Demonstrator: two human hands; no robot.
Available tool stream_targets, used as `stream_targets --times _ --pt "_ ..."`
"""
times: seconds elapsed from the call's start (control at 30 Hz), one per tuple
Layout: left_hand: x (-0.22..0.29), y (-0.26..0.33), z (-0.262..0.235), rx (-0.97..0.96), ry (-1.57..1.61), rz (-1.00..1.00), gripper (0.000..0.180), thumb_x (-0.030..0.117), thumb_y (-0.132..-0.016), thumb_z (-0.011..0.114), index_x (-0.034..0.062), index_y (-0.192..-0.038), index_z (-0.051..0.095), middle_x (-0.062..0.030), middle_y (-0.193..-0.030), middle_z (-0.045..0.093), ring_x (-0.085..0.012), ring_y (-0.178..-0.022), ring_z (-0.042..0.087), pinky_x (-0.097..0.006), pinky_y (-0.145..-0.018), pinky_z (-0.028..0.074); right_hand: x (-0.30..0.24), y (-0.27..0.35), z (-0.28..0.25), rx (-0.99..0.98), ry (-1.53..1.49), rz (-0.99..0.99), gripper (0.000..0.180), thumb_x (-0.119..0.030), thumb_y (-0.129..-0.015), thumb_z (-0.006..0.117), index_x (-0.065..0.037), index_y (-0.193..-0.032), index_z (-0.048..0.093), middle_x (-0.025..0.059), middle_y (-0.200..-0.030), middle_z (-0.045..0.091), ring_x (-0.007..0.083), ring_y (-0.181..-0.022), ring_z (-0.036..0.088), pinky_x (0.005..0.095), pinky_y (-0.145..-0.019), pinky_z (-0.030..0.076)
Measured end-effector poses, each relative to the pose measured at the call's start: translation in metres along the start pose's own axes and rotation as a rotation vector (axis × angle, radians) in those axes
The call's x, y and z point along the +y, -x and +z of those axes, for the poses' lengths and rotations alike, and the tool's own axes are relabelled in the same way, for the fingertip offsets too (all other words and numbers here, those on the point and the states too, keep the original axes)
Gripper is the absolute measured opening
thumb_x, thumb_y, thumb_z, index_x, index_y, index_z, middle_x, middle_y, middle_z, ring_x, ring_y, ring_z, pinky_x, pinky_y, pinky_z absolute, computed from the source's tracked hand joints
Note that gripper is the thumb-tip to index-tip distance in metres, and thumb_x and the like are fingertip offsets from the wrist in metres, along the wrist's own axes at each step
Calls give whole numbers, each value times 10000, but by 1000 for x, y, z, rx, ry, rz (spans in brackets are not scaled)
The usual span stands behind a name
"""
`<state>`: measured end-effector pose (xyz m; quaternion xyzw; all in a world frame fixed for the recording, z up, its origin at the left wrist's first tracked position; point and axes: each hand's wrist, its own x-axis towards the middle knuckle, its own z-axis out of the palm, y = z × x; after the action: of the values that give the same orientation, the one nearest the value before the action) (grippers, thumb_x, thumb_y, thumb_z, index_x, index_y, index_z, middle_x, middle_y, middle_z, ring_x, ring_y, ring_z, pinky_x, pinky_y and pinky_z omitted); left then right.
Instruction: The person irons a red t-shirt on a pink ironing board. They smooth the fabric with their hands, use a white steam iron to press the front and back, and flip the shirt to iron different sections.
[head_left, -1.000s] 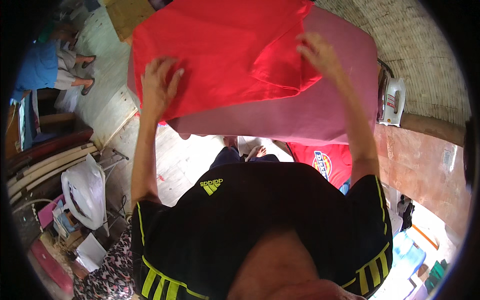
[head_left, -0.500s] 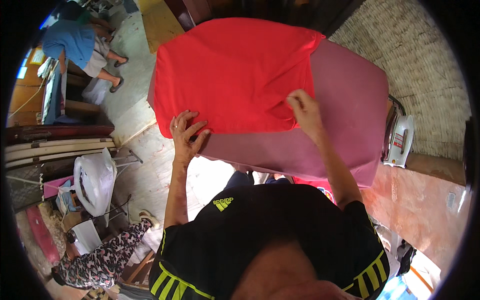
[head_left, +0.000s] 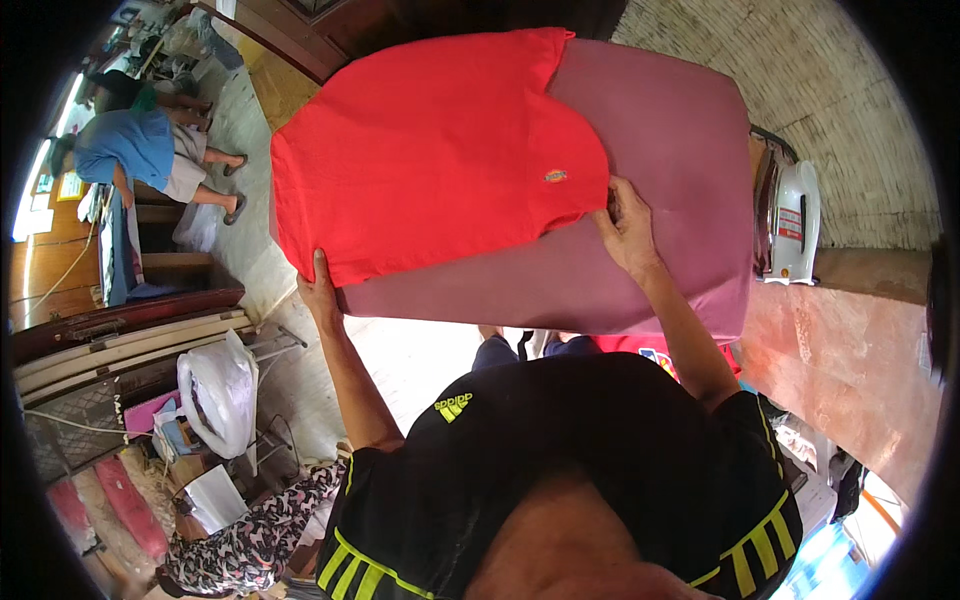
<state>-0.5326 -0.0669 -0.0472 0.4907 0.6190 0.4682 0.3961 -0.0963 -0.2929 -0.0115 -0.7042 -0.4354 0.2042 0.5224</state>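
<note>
Oblong surface (head_left: 690, 130), padded, dressed in smooth mauve cloth with rounded corners; we list it as the support of everything handled.

Right grip (head_left: 630, 232): fingers bent, thumb and forefinger closed on the near right edge of the red garment (head_left: 430, 150). Left grip (head_left: 322, 298): thumb laid over the near left corner of the same cloth, fingers out of sight; we cannot tell how firmly it is closed.

Red garment: soft, matte, lightly rippled fabric, spread over the left and middle of the surface. We note a change from half a second ago: the right portion, then creased and turned in, now lies out in a rounded lobe and shows a small multicoloured emblem (head_left: 556, 176). Our left hand, then spread flat on the cloth, is now at its corner.

Further out, right: clothes iron (head_left: 797, 220), white plastic body, standing beside the surface; woven mat (head_left: 790, 90), pale and ribbed; pinkish stone slab (head_left: 840, 350), mottled.

Further out, left: white plastic bag (head_left: 215, 400), glossy and crumpled; pale slats (head_left: 130, 350), stacked; co-worker (head_left: 130, 150) in a blue top, bent forward.
</note>
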Motion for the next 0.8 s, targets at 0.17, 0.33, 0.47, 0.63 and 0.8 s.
stream_targets --times 0.17,0.33,0.47,0.63,0.8 --pt "-15 -1 -16 -107 194 -90 678 397 -822 786 -79 -1230 526 -178 -1155 637 -231 -996 638 -334 -852 519 -3 5 1 11 -106 -1 389 -61 -843 677 -25 -1209 550 109 -1015 656 167 -847 639 305 -704 521" --pt "-7 36 -26 -66 186 -89 618 359 -861 753 -60 -1255 525 -163 -1178 634 -224 -1018 633 -341 -875 515 0 17 -5 20 -142 -12 401 -59 -846 686 -28 -1220 547 89 -1023 662 138 -874 634 292 -703 521" --pt "-9 77 -36 -61 286 -58 625 351 -878 735 -65 -1284 506 -173 -1219 613 -234 -1066 618 -350 -907 505 -1 29 -12 22 -211 17 429 -57 -835 695 -29 -1235 540 80 -1068 643 144 -926 628 278 -752 512" --pt "-17 75 -38 -42 200 -1 725 400 -866 736 -83 -1333 464 -201 -1262 585 -246 -1097 602 -362 -937 489 -4 11 -10 -30 -398 -28 492 -37 -800 704 -49 -1260 529 111 -1220 551 189 -1081 587 281 -832 503" --pt "-11 75 -35 172 -170 77 819 497 -836 727 -94 -1332 455 -265 -1308 519 -349 -1168 542 -432 -992 435 -25 2 -12 -138 233 -276 546 26 -761 670 -153 -1269 578 131 -1255 510 280 -1142 545 317 -881 511"
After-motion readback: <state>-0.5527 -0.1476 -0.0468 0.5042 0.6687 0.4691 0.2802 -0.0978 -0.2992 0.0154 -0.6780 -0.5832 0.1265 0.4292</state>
